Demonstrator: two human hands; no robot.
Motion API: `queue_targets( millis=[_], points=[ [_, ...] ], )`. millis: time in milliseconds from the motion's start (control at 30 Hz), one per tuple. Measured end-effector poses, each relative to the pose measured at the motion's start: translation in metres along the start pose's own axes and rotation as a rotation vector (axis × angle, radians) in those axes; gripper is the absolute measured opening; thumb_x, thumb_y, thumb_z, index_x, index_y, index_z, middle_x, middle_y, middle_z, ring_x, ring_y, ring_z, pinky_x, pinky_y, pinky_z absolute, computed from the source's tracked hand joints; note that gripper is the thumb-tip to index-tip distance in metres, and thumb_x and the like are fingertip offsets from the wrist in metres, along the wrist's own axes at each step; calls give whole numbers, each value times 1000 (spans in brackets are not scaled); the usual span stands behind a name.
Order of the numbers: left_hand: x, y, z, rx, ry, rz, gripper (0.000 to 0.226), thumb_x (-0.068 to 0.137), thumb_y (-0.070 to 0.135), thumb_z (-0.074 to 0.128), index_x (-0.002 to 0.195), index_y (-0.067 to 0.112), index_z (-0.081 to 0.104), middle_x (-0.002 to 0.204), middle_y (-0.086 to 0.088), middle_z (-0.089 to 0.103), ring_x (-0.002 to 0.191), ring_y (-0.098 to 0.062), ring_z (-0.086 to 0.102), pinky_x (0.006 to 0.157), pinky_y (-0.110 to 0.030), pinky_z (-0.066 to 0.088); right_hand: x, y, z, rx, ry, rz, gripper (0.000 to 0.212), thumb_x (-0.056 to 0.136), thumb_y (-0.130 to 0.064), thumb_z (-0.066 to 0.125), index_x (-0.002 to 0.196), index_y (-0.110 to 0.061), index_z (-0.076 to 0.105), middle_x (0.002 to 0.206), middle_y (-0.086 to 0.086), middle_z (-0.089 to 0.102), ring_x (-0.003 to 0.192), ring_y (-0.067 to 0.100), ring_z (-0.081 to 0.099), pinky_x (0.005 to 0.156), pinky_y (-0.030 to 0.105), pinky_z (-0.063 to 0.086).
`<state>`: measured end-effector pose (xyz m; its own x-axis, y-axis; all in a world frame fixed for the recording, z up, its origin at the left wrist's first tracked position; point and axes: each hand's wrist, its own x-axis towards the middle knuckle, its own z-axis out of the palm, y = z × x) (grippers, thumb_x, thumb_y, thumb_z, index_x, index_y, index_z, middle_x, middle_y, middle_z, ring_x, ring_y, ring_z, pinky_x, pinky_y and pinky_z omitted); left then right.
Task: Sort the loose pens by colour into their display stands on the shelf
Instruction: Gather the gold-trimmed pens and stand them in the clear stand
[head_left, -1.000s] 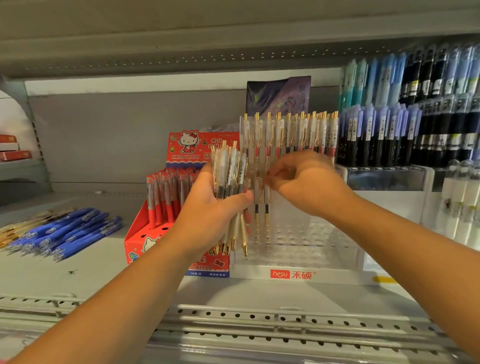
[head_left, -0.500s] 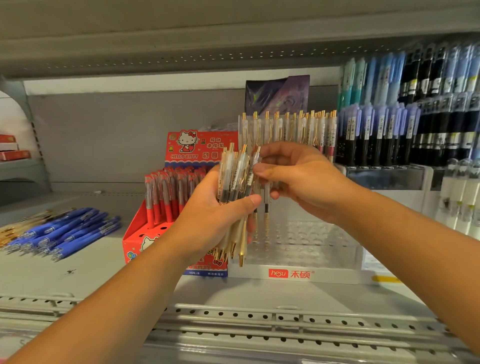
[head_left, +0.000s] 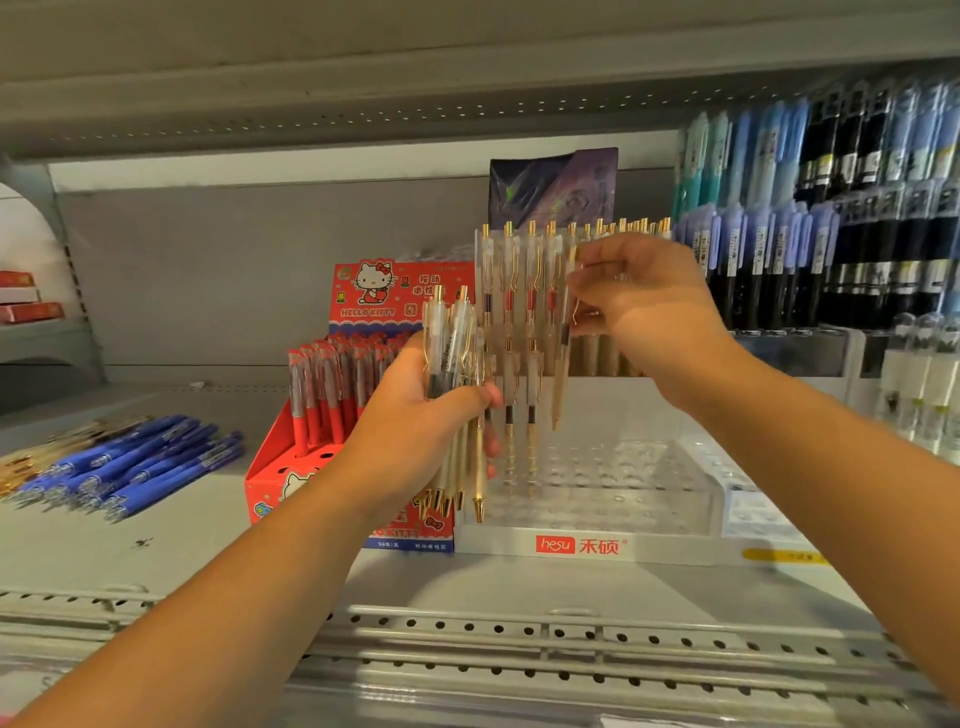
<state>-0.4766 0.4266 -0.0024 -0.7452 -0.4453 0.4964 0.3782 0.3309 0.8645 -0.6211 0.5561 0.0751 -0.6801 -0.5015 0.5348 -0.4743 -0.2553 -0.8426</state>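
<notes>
On the shelf (head_left: 467, 582), just in front of the clear hesu display stand (head_left: 582, 545), the left hand (head_left: 415, 431) is wrapped round a bundle of clear gold-trimmed pens (head_left: 457, 353), tips pointing down. The right hand (head_left: 649, 317) pinches a single pen (head_left: 561, 379) between thumb and fingertips, nearly upright, its gold tip hanging above the stand's open holes without touching them. Matching standing pens (head_left: 519, 291) fill the stand's back rows. Touching the stand on the left is a red Hello Kitty box (head_left: 384, 291) holding red pens (head_left: 322, 389). Loose blue pens (head_left: 140, 462) lie further left. Racked dark pens (head_left: 857, 270) stand at right.
</notes>
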Motion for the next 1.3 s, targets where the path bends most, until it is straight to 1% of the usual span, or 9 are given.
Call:
queue_targets(
  millis=[167, 367, 467, 600, 733, 900, 1033, 1133, 1300],
  points=[
    [1, -1, 1, -32, 8, -14, 31, 93, 8, 64, 118, 22, 54, 89, -2, 72, 65, -28, 68, 56, -38, 57, -5, 6, 4, -245, -78, -63, 24, 92, 2, 60, 95, -21, 59, 90, -5, 63, 95, 22, 66, 86, 39, 58],
    [3, -2, 0, 25, 15, -8, 39, 90, 14, 69, 123, 28, 54, 97, -1, 73, 68, -26, 70, 61, -41, 58, -5, 9, 3, -261, -95, -48, 23, 92, -1, 62, 92, -24, 59, 90, -8, 61, 90, 19, 66, 78, 39, 61],
    [1, -1, 2, -6, 10, -5, 38, 87, 15, 72, 120, 26, 57, 98, -2, 74, 68, -26, 70, 59, -39, 58, -7, 15, 4, -430, -161, -84, 19, 90, -9, 66, 92, -27, 59, 90, -10, 62, 84, 14, 65, 72, 26, 58],
    [-1, 1, 2, 34, -10, 10, 33, 78, 28, 72, 110, 25, 63, 100, -6, 75, 68, -27, 70, 60, -42, 58, -8, 10, 4, -658, -259, -29, 14, 86, -15, 68, 87, -27, 60, 96, -2, 67, 92, 21, 67, 83, 39, 58],
    [-1, 0, 2, -26, -37, 1, 30, 80, 24, 70, 109, 23, 62, 102, -9, 74, 66, -27, 69, 59, -41, 58, -9, 0, 2, -868, -351, 9, 14, 86, -12, 69, 79, -24, 63, 96, 0, 70, 94, 22, 68, 84, 40, 59],
    [1, -5, -1, -24, -44, -16, 22, 84, 28, 68, 105, 22, 64, 95, -15, 74, 71, -30, 70, 65, -48, 59, -6, 1, 1, -966, -334, 13, 13, 87, -16, 67, 100, -19, 70, 98, -3, 69, 94, 20, 66, 84, 34, 57],
    [1, -4, 0, -68, -52, -21, 27, 86, 23, 66, 110, 16, 58, 87, -10, 71, 71, -29, 70, 63, -43, 57, -10, 8, 0, -697, -187, -171, 17, 86, -24, 67, 101, -31, 65, 93, -14, 64, 85, 4, 60, 71, 22, 52],
    [1, -3, 2, -85, -77, -12, 25, 87, 20, 64, 111, 17, 59, 85, -9, 69, 71, -29, 70, 62, -43, 57, -14, 7, 2, -363, -303, -243, 19, 88, -23, 68, 107, -26, 69, 97, -10, 70, 79, 0, 64, 57, 10, 46],
    [0, 0, 6, -84, -116, 23, 24, 90, 17, 61, 113, 25, 62, 84, -9, 68, 70, -29, 70, 61, -42, 57, -22, 6, 6, -212, -438, -114, 35, 80, -22, 78, 113, -19, 66, 97, -3, 74, 80, 13, 73, 55, 27, 57]
  ],
)
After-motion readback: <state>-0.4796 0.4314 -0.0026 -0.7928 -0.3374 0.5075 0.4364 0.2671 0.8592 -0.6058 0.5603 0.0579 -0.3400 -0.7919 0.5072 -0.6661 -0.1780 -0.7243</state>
